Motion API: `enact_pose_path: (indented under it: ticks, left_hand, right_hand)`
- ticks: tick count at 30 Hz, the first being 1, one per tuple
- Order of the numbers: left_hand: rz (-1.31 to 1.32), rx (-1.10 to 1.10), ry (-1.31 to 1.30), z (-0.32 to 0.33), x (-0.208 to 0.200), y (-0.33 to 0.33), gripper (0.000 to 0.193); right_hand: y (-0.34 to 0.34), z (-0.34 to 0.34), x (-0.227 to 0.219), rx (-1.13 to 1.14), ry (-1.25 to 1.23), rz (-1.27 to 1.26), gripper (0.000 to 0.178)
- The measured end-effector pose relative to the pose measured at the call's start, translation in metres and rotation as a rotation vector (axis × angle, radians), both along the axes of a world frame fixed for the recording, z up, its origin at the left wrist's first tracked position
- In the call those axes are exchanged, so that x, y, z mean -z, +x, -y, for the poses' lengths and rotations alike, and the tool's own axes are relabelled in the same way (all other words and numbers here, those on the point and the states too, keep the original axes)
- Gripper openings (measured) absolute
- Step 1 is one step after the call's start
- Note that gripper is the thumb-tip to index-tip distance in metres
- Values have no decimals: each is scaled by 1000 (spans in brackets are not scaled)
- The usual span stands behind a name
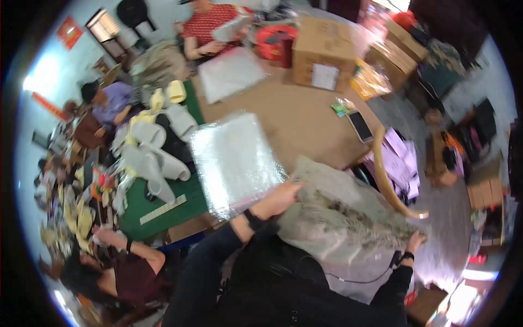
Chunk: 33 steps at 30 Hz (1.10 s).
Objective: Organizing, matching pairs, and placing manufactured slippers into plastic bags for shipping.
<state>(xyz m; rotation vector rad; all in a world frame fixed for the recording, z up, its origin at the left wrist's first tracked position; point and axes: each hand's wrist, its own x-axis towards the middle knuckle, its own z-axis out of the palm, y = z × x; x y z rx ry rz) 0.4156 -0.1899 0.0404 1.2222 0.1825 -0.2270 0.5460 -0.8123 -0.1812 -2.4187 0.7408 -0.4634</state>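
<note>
A large pale grey-green sack lies slumped in front of me, creased, with a darker, rough-looking strip along its middle. My left hand is closed on the sack's near-left edge, close to the stack of clear plastic bags on the table. On the far right side, my right hand grips the sack's other end, its fingers curled at the edge. The picture is blurred by motion around both hands, and what the sack holds is hidden.
The brown table carries a cardboard box, a phone and more clear bags. A chair's curved wooden arm stands beside lilac pieces. Grey slippers lie on a green mat. Co-workers sit left and across.
</note>
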Motion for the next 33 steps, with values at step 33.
enact_pose_path:
  ticks: [33]
  left_hand:
    - [1074,-648,825,-83,-260,-176,19]
  right_hand:
    - [-128,-618,-141,-2247,-84,-131,38]
